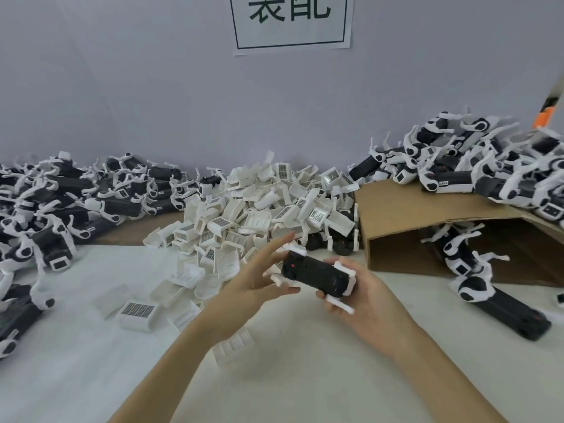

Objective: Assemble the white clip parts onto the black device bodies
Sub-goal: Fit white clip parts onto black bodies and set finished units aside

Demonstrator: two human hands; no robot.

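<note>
A black device body (314,274) with white arm pieces at both ends hangs above the table in the middle of the view. My right hand (370,297) grips its right end from below, fingers curled round it. To its left my left hand (259,273) has its fingers spread straight, fingertips at the body's left end. Behind the hands lies a large heap of white clip parts (268,199), several with dark grid labels. One labelled clip (137,311) lies loose at the left on the white table (76,377).
A pile of black-and-white devices (61,203) fills the left side. More devices (488,166) are heaped on a tipped cardboard box (427,221) at the right, some spilling under it. A white clip (233,346) lies below my left forearm. On the wall hangs a paper sign (293,19).
</note>
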